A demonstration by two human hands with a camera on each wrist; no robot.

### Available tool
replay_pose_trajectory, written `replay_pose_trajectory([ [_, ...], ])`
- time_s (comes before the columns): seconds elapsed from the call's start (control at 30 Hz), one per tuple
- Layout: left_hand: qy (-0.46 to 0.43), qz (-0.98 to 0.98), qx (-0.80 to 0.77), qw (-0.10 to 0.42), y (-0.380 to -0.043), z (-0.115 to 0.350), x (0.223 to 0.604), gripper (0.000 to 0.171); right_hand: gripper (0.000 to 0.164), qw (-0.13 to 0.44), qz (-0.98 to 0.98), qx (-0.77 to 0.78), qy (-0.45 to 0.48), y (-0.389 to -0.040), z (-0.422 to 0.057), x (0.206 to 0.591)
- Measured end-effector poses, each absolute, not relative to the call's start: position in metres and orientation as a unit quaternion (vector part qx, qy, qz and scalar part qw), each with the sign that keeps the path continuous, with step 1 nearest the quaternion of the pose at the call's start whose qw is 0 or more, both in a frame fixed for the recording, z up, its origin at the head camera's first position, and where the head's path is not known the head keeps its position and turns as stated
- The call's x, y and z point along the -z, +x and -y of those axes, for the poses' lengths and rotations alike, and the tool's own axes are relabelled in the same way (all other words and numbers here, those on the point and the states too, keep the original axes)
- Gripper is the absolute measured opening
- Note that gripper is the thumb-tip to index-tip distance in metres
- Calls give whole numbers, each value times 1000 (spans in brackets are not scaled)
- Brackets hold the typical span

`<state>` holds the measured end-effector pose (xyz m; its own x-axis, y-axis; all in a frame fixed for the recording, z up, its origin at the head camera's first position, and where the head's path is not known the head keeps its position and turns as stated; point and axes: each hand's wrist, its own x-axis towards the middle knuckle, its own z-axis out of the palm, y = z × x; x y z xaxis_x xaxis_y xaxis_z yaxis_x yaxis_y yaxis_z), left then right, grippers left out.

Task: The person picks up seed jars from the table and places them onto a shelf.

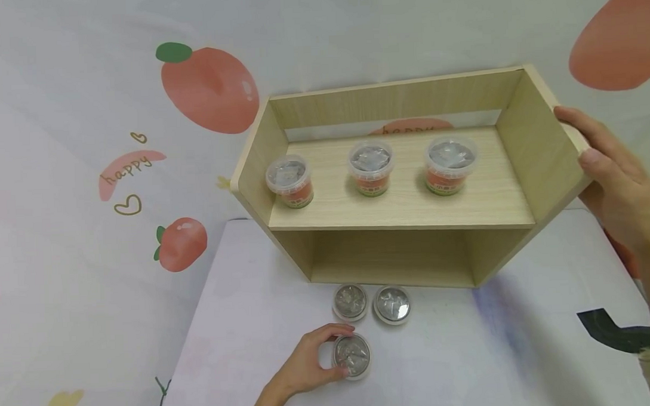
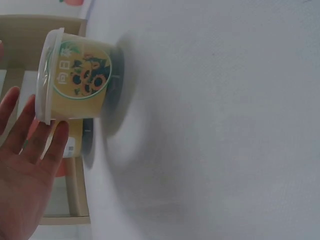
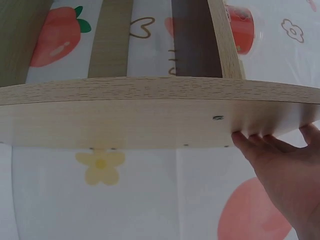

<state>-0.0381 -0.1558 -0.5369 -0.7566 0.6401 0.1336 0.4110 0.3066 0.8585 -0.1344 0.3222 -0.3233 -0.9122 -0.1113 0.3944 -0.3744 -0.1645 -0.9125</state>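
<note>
On the table, my left hand [image 1: 314, 361] spreads thumb and fingers about the lid of the nearest yellow tub [image 1: 352, 356]. In the left wrist view its fingers [image 2: 32, 130] look fairly straight beside this tub [image 2: 82, 75], which stands upright and bears a sunflower label. Two more lidded tubs, one left [image 1: 350, 302] and one right [image 1: 392, 304], stand just beyond. My right hand [image 1: 619, 175] rests on the right side panel of a wooden shelf unit [image 1: 557, 153]. Its fingertips [image 3: 239, 136] touch the panel's outer face in the right wrist view.
Three orange-red tubs stand on the upper shelf: one left [image 1: 292, 183], one middle [image 1: 371, 167] and one right [image 1: 449, 164]. Below them is a lower compartment [image 1: 391, 257]. A fruit-printed cloth [image 1: 112, 103] hangs behind the white table [image 1: 242, 301].
</note>
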Motion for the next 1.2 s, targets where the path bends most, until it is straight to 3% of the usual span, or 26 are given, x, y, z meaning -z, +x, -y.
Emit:
replay_pose_trajectory([
  [0.23,342,-792,-492,115,-37,154,541,68,53,94,652,-735,160,-129,-312,314],
  [0.57,325,-797,-488,145,-33,153,551,77,48,79,589,-766,243,-139,-323,332],
  [0.9,314,-804,-471,183,-33,154,559,83,46,73,580,-774,242,-138,-323,334],
  [1.2,329,-798,-476,169,-36,150,574,89,45,70,589,-772,229,-140,-321,333],
])
